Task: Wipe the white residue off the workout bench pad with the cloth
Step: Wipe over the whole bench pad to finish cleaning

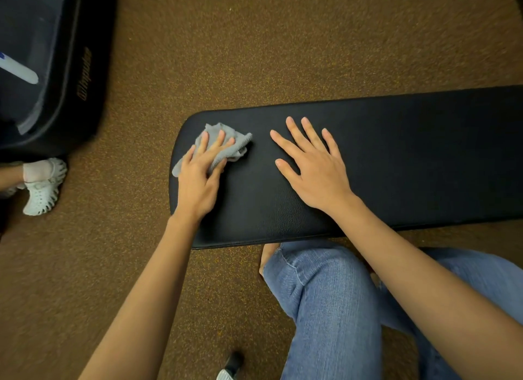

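Observation:
The black workout bench pad (396, 153) stretches from the middle of the view to the right edge. A crumpled grey cloth (226, 145) lies on its rounded left end. My left hand (198, 179) presses down on the cloth with fingers spread across it. My right hand (314, 164) rests flat on the pad to the right of the cloth, fingers apart, holding nothing. No white residue shows on the visible pad surface.
Brown speckled floor (254, 54) surrounds the bench. Another black padded machine (56, 68) with a white cylinder (19, 68) on it stands at the top left. Another person's foot in a white shoe (42, 187) is at the left. My jeans-clad knees (325, 294) are below the pad.

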A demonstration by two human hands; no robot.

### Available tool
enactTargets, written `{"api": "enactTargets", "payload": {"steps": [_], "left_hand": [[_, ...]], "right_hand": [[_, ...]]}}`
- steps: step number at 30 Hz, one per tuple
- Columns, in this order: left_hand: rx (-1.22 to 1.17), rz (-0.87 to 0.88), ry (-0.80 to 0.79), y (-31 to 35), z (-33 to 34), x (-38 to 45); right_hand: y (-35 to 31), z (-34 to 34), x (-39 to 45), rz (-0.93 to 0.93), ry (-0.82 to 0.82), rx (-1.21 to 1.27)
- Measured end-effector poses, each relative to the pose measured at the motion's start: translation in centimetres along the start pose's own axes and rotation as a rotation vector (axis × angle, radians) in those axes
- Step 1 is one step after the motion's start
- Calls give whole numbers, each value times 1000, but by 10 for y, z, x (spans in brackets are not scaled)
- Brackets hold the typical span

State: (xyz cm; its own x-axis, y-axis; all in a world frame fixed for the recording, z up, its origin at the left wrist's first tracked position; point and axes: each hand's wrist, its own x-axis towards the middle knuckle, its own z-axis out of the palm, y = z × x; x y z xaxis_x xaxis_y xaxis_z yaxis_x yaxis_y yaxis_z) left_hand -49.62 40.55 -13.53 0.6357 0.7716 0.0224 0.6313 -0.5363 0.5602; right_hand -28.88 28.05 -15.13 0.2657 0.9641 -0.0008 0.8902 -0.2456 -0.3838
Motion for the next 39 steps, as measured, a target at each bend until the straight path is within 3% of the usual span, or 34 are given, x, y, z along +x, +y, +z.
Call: {"api": "enactTargets", "payload": {"steps": [6, 19, 24, 27, 31, 33, 36, 39], "left_hand": [[-70, -38, 99, 28, 18, -51], [-173, -139, 113, 78, 51, -118], [-299, -167, 142, 100, 50, -126], [-467, -266, 310, 111, 45, -103], [-375, -222, 506, 127, 37, -63], [-182, -208, 454, 131, 47, -51], [91, -218, 193, 131, 74, -51], [150, -159, 77, 125, 82, -66]], "right_hand": [[-1, 1, 1, 1, 2, -6], [-4, -7, 1, 17, -33, 45], [-7, -22, 5, 75, -75, 308], [-7, -34, -2, 147, 116, 650], [-3, -51, -16, 208, 398, 733], [2, -55, -20, 230, 468, 762], [4, -52, -23, 236, 495, 747], [2, -45, -27, 197, 496, 708]]}}
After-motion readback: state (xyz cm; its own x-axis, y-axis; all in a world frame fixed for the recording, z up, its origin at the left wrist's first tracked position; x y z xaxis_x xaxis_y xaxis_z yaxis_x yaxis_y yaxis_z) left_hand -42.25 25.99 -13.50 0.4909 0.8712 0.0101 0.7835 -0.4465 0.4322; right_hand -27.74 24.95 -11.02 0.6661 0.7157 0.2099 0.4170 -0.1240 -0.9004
